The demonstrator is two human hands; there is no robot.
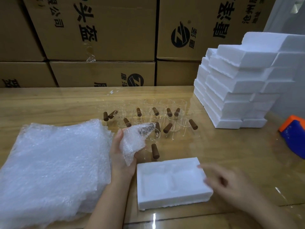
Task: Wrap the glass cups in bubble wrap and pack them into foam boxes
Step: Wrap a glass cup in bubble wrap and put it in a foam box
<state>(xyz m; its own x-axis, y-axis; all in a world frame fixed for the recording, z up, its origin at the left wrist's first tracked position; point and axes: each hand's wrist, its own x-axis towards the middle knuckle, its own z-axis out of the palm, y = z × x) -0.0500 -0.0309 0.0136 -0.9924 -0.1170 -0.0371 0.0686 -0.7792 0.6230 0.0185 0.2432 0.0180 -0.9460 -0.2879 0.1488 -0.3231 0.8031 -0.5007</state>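
Note:
My left hand (119,152) grips a cup wrapped in bubble wrap (135,139) just above the table, left of the unwrapped cups. An open white foam box (171,180) with two empty hollows lies in front of me. My right hand (226,182) hovers blurred over the box's right edge, fingers loosely spread and holding nothing. Several clear glass cups with brown wooden handles (155,116) stand on the table behind the box. One such cup (152,148) lies just beyond the box's far edge.
A thick pile of bubble wrap sheets (49,171) covers the table's left side. Stacked foam boxes (239,83) rise at the right. An orange and blue object (293,131) sits at the far right. Cardboard cartons (99,38) wall off the back.

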